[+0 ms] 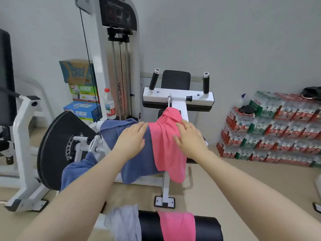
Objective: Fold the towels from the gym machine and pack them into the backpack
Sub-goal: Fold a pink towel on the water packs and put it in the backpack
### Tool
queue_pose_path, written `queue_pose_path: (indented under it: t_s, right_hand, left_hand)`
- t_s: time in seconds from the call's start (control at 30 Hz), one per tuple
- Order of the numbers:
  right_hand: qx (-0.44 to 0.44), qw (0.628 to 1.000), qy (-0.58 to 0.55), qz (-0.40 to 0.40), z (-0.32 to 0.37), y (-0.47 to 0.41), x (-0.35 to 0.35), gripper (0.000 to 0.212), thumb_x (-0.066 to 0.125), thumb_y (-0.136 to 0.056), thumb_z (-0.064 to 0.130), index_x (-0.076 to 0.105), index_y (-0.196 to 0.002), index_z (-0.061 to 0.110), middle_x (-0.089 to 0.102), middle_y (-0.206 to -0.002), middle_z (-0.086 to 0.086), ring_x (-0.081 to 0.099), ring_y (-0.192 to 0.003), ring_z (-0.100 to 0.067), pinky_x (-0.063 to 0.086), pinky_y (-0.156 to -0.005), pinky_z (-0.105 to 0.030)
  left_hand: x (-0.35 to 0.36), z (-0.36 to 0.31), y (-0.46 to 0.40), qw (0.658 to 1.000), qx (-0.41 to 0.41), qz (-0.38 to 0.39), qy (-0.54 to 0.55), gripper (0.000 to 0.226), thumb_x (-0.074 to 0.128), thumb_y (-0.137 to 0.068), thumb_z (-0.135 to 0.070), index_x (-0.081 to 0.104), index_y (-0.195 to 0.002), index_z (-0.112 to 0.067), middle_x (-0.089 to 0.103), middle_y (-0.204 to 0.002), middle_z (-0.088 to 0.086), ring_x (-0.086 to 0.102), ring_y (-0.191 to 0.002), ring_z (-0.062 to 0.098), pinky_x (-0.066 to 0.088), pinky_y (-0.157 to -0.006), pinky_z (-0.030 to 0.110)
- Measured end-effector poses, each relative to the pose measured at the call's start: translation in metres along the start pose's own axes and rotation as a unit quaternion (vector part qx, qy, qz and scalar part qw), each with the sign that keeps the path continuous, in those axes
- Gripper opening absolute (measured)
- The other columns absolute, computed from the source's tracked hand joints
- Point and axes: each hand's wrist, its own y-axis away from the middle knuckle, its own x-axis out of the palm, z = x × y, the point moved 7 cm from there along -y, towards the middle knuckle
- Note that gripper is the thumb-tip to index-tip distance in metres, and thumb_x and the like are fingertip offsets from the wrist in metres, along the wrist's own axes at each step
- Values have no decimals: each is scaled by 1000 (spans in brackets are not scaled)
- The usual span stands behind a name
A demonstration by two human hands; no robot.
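A pink towel (166, 146) lies draped over the seat of the white gym machine (177, 100), partly on top of a blue towel (139, 164) that hangs down to the left. My left hand (132, 138) rests flat on the blue towel at the pink towel's left edge. My right hand (189, 136), a ring on one finger, lies flat on the pink towel's right side. On the black roller pad (149, 225) at the bottom hang another pink towel (177, 226) and a pale grey towel (125, 223). No backpack is in view.
The machine's weight stack tower (119, 58) and black cam disc (55, 150) stand to the left. A water bottle (109, 104) and stacked cartons (81, 91) sit behind. Packs of bottled water (271, 129) line the right wall. Another machine (20, 136) is at far left.
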Motion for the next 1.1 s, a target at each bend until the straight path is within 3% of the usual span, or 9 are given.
queue_pose_path:
  t_s: [0.1,0.23,0.37,0.57,0.67,0.73,0.83,0.97,1.1]
  right_hand:
    - [56,998,-17,1,-21,-49,15,41,38,-96,26,37,-134,10,35,-143,-12,36,-128,-29,33,-102,-39]
    - [142,989,-17,25,-40,-101,38,36,40,-95,23,43,-128,8,47,-129,-14,43,-118,-32,38,-94,-40]
    - [209,977,34,13,-54,-124,57,28,41,-93,18,48,-118,7,51,-123,-12,44,-115,-30,37,-90,-37]
    - [203,978,40,-9,-62,-137,62,21,39,-90,6,52,-107,5,55,-112,-14,51,-106,-33,39,-80,-35]
    - [192,970,-126,-78,-69,-135,51,18,42,-92,9,57,-101,6,54,-103,-13,53,-92,-27,35,-69,-31]
    - [169,939,-271,-126,-71,-131,30,18,45,-94,15,59,-104,10,55,-102,-6,49,-89,-15,32,-69,-23]
    - [126,876,-439,-157,-64,-120,-14,14,47,-95,15,58,-104,15,59,-94,8,55,-87,-6,42,-69,-11]
    - [49,816,-539,-203,-65,-94,-80,14,52,-91,5,62,-99,11,64,-88,7,60,-76,5,47,-70,-9]
    - [14,818,-533,-217,-94,-54,-125,15,59,-87,4,64,-87,18,65,-81,8,60,-69,6,48,-67,-10]
  left_hand:
    - [18,14,-40,1000,27,4,5,55,44,-92,-19,25,-143,-12,32,-148,4,40,-128,23,38,-94,33]
    - [36,31,-79,998,56,6,37,51,40,-93,-27,34,-139,-9,39,-144,6,43,-126,26,37,-98,36]
    - [43,36,-106,992,92,-13,90,66,21,-80,-40,51,-127,-6,53,-131,11,55,-113,32,46,-90,42]
    - [47,28,-124,983,113,-8,143,59,40,-89,-30,24,-145,-19,42,-141,2,47,-120,25,41,-94,38]
    - [33,17,-132,976,118,-26,184,62,29,-87,-41,25,-144,-19,40,-142,1,45,-123,23,42,-95,38]
    - [19,8,-138,964,112,-45,235,57,39,-91,-32,23,-145,-19,38,-144,1,43,-126,20,40,-98,36]
    - [-17,-16,-142,935,145,-87,311,59,41,-89,-33,24,-144,-20,38,-142,-4,38,-128,12,32,-103,24]
    - [-71,-67,-136,892,222,-148,365,50,43,-87,-35,44,-133,-16,46,-121,-14,42,-113,-2,27,-95,3]
    - [-95,-116,-127,870,214,-178,407,40,49,-86,-34,53,-123,-19,53,-105,-17,50,-95,-6,35,-88,4]
